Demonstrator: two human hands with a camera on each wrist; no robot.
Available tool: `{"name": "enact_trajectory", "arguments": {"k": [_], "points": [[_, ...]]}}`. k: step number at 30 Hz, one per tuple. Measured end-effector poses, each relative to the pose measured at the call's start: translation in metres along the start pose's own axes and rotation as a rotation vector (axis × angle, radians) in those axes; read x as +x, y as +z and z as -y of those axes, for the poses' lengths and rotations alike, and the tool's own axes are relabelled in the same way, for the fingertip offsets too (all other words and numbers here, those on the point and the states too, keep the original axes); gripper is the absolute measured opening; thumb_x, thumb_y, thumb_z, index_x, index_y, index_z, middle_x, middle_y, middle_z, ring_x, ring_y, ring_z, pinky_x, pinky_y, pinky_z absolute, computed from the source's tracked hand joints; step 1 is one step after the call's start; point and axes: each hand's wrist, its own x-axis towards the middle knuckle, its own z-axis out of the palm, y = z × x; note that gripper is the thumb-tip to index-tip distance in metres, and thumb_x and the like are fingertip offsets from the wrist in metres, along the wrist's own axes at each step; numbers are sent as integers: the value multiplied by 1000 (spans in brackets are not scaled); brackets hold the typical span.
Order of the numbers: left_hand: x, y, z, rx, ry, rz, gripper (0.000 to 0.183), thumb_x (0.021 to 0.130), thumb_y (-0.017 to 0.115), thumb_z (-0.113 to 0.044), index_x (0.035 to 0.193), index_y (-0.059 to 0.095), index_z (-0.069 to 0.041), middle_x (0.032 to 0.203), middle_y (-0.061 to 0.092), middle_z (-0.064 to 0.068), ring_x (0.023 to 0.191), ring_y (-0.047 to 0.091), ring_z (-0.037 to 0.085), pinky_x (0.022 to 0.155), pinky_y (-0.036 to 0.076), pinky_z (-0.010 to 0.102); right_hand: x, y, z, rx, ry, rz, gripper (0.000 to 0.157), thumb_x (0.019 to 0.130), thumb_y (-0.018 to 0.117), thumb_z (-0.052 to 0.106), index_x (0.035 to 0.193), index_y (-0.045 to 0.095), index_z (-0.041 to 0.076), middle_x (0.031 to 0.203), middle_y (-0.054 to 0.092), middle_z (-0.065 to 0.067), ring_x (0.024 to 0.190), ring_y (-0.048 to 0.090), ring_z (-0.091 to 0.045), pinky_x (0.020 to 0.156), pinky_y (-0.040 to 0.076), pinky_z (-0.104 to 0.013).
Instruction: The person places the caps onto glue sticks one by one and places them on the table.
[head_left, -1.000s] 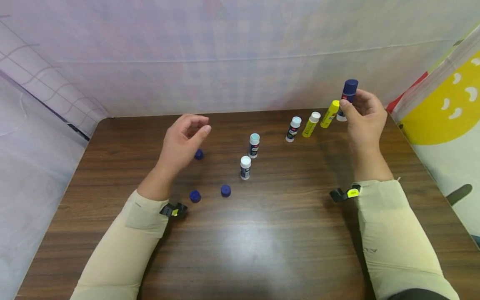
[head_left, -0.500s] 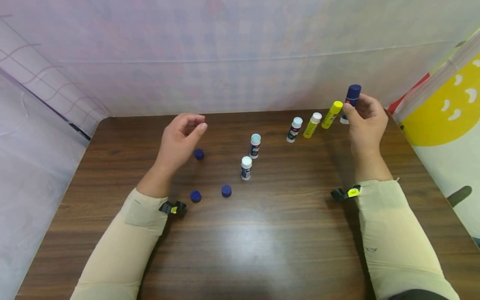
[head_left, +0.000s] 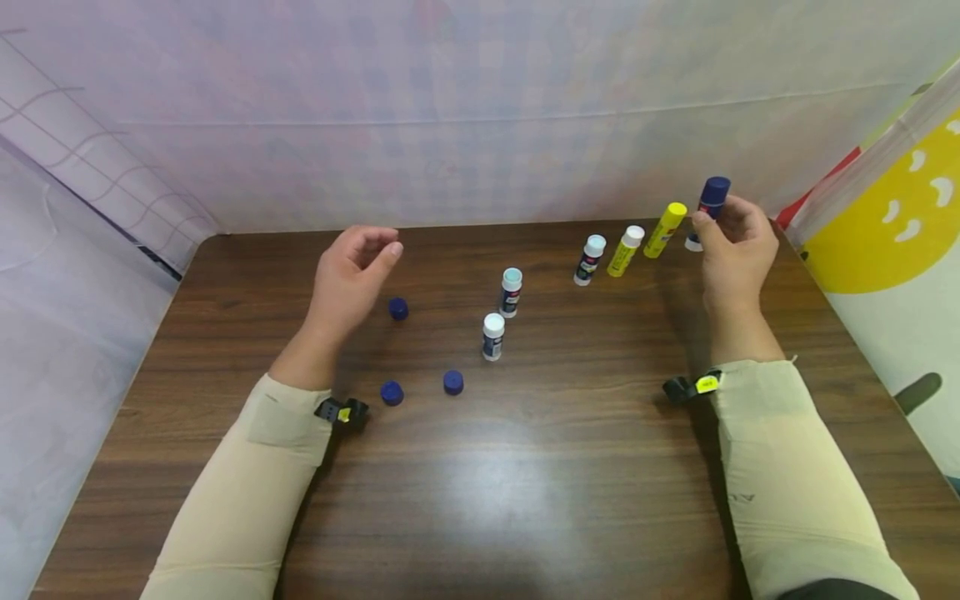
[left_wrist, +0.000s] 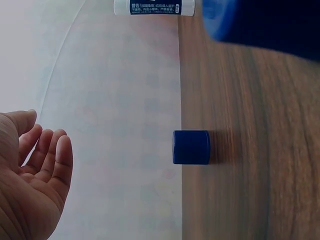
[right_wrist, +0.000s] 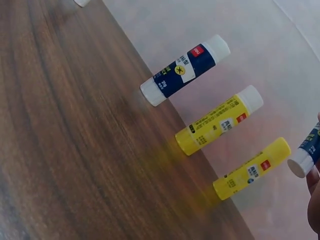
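Observation:
My right hand [head_left: 738,250] grips a navy glue stick [head_left: 713,196] with a blue cap, held upright at the table's far right corner. Just left of it stand a yellow-capped yellow glue stick [head_left: 665,231], a yellow one with a white top [right_wrist: 220,120] and a navy glue stick [right_wrist: 185,70] with a white top. Fingers loosely curled around nothing, my left hand [head_left: 348,275] hovers above the table's left side. Close by it on the wood is a blue cap [left_wrist: 191,147]. Two more blue caps, one nearer [head_left: 392,392] and one to its right [head_left: 453,382], lie toward the front.
Mid-table, two uncapped navy glue sticks stand upright, a rear one [head_left: 511,292] and a front one [head_left: 492,337]. A pale cloth [head_left: 450,125] hangs along the back edge of the wooden table [head_left: 570,467]. Printed fabric [head_left: 892,200] hangs at the right.
The right hand has brought the glue stick slightly right and lower, away from the yellow-capped one. My left hand has drifted a little left. The other glue sticks and caps stay put.

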Motion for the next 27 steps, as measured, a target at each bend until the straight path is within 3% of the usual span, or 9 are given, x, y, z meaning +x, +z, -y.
{"name": "enact_trajectory", "arguments": {"k": [12, 27], "points": [[3, -3, 11, 11, -21, -31, 32, 104, 66, -24, 125, 69, -1, 120, 68, 15, 106, 64, 23, 88, 51, 27, 4, -7, -12, -10, 7, -39, 25, 88, 82, 4, 112, 75, 8, 104, 71, 0, 101, 63, -14, 91, 52, -24], [4, -6, 19, 40, -59, -62, 30, 104, 65, -23, 124, 69, -1, 122, 69, 15, 111, 65, 27, 95, 53, 39, 14, -12, -34, 8, 24, -81, 27, 86, 82, 0, 111, 76, 9, 103, 72, 1, 100, 64, -12, 91, 52, -23]]}}
